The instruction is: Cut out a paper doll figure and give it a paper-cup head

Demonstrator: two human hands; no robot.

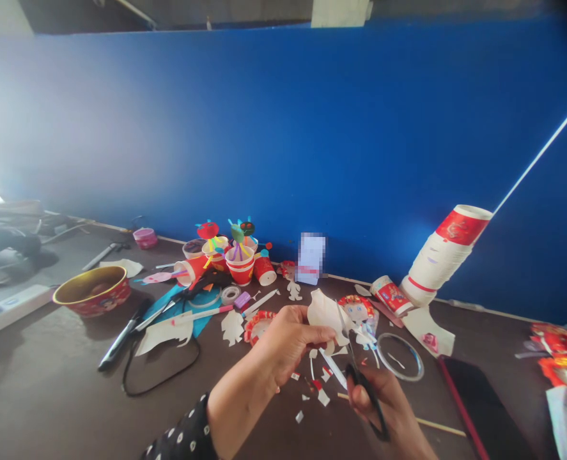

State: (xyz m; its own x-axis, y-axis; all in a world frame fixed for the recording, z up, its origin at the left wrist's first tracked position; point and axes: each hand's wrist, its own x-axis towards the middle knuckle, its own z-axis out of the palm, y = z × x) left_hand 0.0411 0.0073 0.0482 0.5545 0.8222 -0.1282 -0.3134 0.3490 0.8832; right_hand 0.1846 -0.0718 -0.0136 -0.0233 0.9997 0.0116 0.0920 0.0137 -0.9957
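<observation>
Left hand (287,348) pinching a white paper cutout (326,316) above the bench (62,396); right hand (383,409) gripping black-handled scissors (367,399), blades at the cutout's lower edge; hands close together. Paper snippets (312,390) scattered below. Decorated paper cups (240,265), apparently finished, grouped near a blue wall (283,128); tilted stack of red-and-white paper cups (443,255), apparently uncut, at right.

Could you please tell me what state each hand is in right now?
Left hand: closed, pinching white cut paper.
Right hand: closed on black-handled scissors.
</observation>
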